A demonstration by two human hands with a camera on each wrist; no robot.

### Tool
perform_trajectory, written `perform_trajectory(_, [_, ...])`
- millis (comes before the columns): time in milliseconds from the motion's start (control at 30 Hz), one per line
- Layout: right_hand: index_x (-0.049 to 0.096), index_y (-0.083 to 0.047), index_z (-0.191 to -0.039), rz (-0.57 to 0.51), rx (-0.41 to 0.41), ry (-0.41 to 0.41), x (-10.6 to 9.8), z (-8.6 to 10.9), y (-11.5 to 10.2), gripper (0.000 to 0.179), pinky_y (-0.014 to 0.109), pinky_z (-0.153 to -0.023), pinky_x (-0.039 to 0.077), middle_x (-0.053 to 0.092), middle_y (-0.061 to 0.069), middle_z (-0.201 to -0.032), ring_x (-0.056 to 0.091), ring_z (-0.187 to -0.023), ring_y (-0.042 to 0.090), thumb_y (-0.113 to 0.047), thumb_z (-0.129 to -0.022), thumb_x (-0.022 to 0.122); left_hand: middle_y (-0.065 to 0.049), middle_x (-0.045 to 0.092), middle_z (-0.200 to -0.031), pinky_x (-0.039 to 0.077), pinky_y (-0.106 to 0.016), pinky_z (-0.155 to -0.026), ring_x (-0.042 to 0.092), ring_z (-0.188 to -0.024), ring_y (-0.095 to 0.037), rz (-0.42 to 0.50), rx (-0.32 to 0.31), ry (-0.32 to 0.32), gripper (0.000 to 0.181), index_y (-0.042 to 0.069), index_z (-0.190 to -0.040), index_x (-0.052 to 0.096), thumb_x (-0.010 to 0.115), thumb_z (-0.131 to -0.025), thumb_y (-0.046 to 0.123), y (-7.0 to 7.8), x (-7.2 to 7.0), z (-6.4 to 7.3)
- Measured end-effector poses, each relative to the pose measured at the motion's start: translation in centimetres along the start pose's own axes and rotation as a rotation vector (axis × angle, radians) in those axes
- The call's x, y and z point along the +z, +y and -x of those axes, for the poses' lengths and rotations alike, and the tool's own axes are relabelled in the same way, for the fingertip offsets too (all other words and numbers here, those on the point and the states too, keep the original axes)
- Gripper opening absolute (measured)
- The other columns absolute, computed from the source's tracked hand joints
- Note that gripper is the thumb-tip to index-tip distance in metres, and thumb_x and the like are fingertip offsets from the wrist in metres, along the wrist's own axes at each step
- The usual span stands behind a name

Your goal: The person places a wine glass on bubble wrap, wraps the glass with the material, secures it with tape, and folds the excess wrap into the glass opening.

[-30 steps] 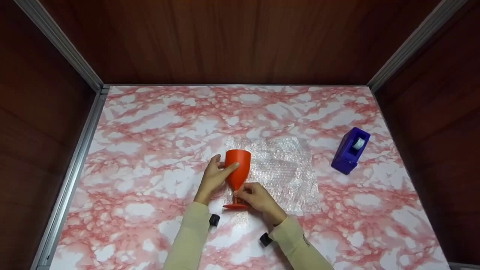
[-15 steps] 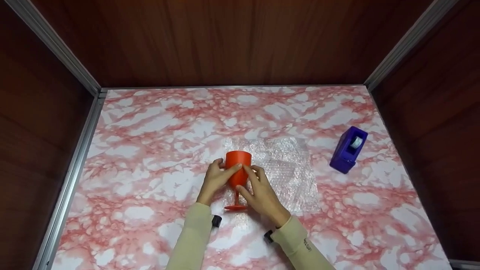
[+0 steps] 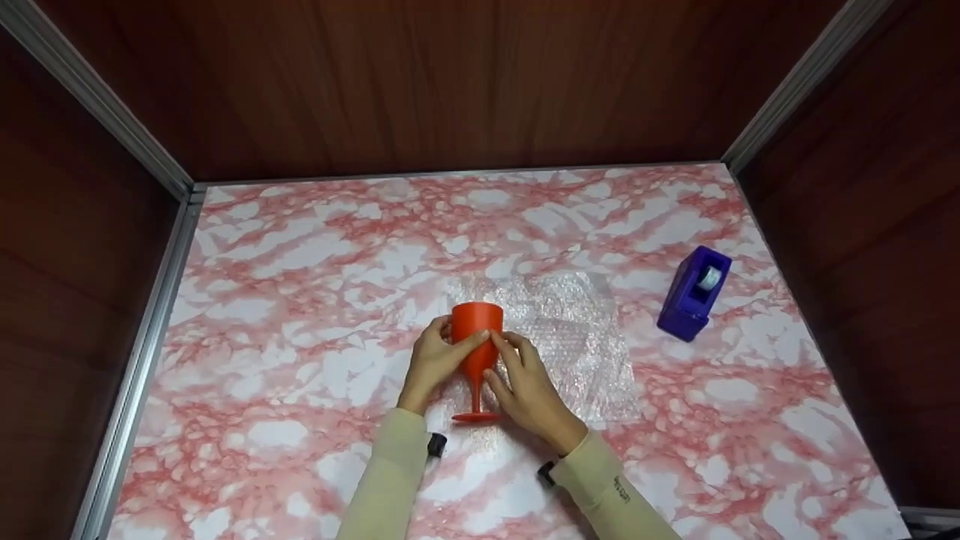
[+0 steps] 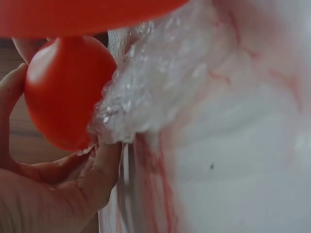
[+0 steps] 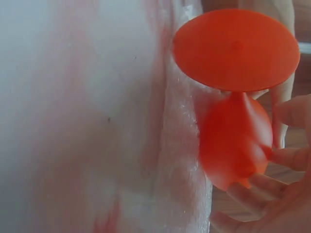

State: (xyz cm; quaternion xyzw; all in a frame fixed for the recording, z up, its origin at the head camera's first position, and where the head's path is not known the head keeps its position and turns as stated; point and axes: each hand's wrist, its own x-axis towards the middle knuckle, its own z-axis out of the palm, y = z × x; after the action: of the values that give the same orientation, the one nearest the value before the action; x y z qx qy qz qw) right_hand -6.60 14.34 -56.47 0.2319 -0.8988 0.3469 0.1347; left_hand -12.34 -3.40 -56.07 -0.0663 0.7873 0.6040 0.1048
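Observation:
An orange goblet [image 3: 475, 322] lies along the left edge of a sheet of clear bubble wrap [image 3: 570, 337], its foot toward me and its mouth away. My left hand [image 3: 435, 360] holds the bowl from the left, with the thumb over its top. In the left wrist view, a crumpled edge of the wrap [image 4: 146, 92] stands against the bowl, close to the left fingers [image 4: 104, 167]. From the right, my right hand [image 3: 529, 390] has its fingers curved round the bowl; fingertips [image 5: 250, 196] touch its side. The goblet's underside is hidden.
A purple tape dispenser [image 3: 694, 294] with a roll of clear tape stands to the right on the pink-and-white marbled table [image 3: 300, 247]. Dark wood panels [image 3: 450, 90] rise at the back and both sides, framed by metal rails.
My right hand has moved up from the goblet's stem to its bowl. The left hand stays on the bowl, its thumb slightly farther across. The camera view has tilted slightly.

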Motion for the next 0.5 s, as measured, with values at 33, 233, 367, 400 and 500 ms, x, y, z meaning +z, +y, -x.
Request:
perform_trajectory(33, [0.044, 0.005, -0.146, 0.007, -0.016, 0.012, 0.1, 0.1, 0.1, 0.06, 0.052, -0.1, 0.044, 0.046, 0.028, -0.135, 0.049, -0.123, 0.041, -0.012, -0.095, 0.069, -0.016, 0.063, -0.124, 0.051, -0.041, -0.092, 0.062, -0.109, -0.027, -0.018, 0.012, 0.004, 0.087, -0.002, -0.138, 0.052, 0.082, -0.077, 0.053, -0.1, 0.0, 0.1])
perform_trajectory(233, [0.043, 0.006, -0.147, -0.052, 0.005, 0.001, 0.4, 0.5, 0.2, 0.06, 0.052, -0.105, 0.04, 0.043, 0.028, -0.142, 0.043, -0.131, 0.04, -0.012, -0.096, 0.067, -0.019, 0.062, -0.124, 0.05, -0.045, -0.092, 0.06, -0.109, -0.03, -0.131, 0.084, 0.026, 0.084, -0.002, -0.139, 0.054, 0.081, -0.079, 0.051, 0.0, -0.5, 0.7])
perform_trajectory(367, [0.038, 0.003, -0.151, -0.144, 0.076, -0.046, 0.3, 0.6, 0.5, 0.062, 0.049, -0.108, 0.038, 0.041, 0.024, -0.146, 0.041, -0.135, 0.035, -0.018, -0.098, 0.065, -0.017, 0.06, -0.12, 0.048, -0.047, -0.09, 0.057, -0.107, -0.029, -0.198, 0.137, 0.041, 0.078, 0.002, -0.139, 0.057, 0.079, -0.082, 0.05, 0.5, -1.0, 0.8])
perform_trajectory(400, [0.037, 0.002, -0.151, -0.162, 0.095, -0.058, 0.3, 0.6, 0.6, 0.063, 0.048, -0.108, 0.037, 0.041, 0.022, -0.147, 0.041, -0.135, 0.034, -0.02, -0.099, 0.064, -0.016, 0.06, -0.117, 0.049, -0.046, -0.088, 0.056, -0.105, -0.028, -0.209, 0.153, 0.042, 0.076, 0.004, -0.139, 0.058, 0.079, -0.082, 0.05, 0.6, -1.0, 0.8])
perform_trajectory(500, [0.035, -0.001, -0.153, -0.207, 0.143, -0.083, 0.3, 0.6, 0.8, 0.065, 0.048, -0.109, 0.036, 0.042, 0.017, -0.147, 0.042, -0.135, 0.032, -0.025, -0.1, 0.063, -0.014, 0.06, -0.113, 0.049, -0.044, -0.083, 0.056, -0.1, -0.026, -0.23, 0.197, 0.043, 0.072, 0.006, -0.139, 0.058, 0.078, -0.084, 0.048, 0.9, -1.0, 0.9])
